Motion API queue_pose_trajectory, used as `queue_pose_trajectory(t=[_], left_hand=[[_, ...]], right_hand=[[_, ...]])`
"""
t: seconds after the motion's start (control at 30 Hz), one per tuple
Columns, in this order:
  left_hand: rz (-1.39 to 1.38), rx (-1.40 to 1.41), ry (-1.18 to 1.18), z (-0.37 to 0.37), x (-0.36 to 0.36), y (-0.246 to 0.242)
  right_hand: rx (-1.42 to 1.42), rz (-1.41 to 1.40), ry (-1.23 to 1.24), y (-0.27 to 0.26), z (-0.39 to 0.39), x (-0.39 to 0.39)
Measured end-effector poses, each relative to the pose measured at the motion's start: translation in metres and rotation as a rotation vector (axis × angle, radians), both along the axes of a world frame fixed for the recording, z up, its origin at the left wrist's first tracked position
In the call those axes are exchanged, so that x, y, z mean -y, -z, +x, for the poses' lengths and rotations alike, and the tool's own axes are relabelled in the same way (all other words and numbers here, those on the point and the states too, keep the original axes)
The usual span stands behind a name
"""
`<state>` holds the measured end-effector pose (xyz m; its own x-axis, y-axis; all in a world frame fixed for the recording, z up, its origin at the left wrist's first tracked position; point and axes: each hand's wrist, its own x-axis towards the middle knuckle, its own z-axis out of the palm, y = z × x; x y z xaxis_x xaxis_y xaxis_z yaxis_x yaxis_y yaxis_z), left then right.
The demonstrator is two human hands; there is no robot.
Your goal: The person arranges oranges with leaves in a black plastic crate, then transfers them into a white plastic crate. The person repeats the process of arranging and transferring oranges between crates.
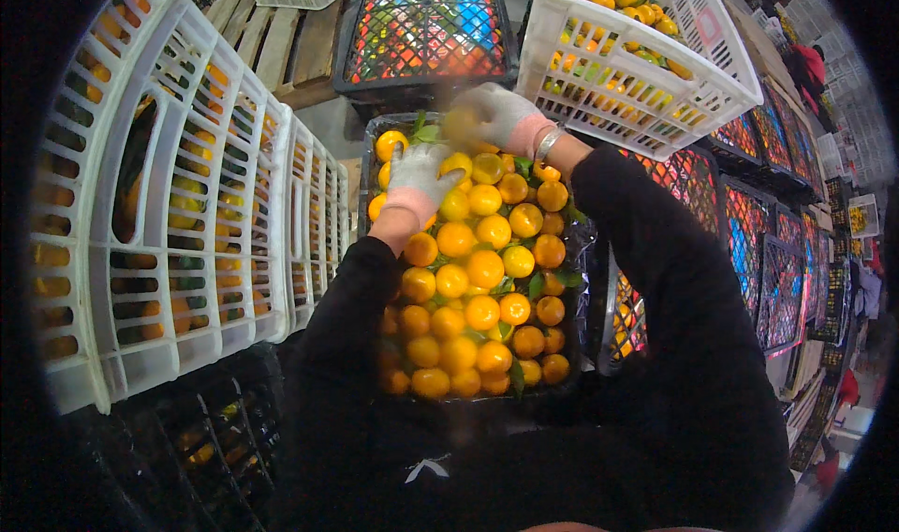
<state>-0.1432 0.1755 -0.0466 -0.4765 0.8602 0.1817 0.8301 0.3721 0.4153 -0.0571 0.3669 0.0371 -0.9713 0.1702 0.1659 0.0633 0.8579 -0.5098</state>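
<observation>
Before me a black plastic crate lined with clear film (369, 145) holds rows of mandarin oranges (484, 269) with green leaves (536, 286) among them. My left hand (416, 174), in a grey and pink knit glove, lies palm down on the fruit at the upper left, thumb spread from the fingers. What is under its palm is hidden. At the crate's far edge my right hand (497, 116), gloved alike, has its fingers curled around a blurred yellowish mandarin orange (463, 123). A smear blurs the view there.
White crates of fruit stand at left (281, 223) and far right (611, 96). Beyond my crate is a lidded black crate (428, 26) with a colourful sheet inside, beside a wooden pallet (281, 40). More lidded crates (751, 230) line the right, where a person in red (808, 68) is visible.
</observation>
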Motion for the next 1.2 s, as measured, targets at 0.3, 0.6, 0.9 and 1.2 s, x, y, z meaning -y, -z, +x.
queue_pose_trajectory(t=[0.3,0.6,0.9,1.2], left_hand=[[0.122,0.008,0.0,-0.001,0.003,-0.002],[0.064,0.094,0.001,-0.003,0.003,-0.005],[0.167,0.021,-0.034,0.001,0.007,-0.008],[0.149,0.025,-0.015,0.002,0.006,-0.012]], right_hand=[[0.12,0.419,-0.061,0.029,-0.023,0.003],[0.251,0.556,-0.149,0.023,-0.065,0.011],[0.294,0.255,-0.42,0.045,-0.067,-0.024],[0.177,0.172,-0.145,0.039,-0.041,-0.018]])
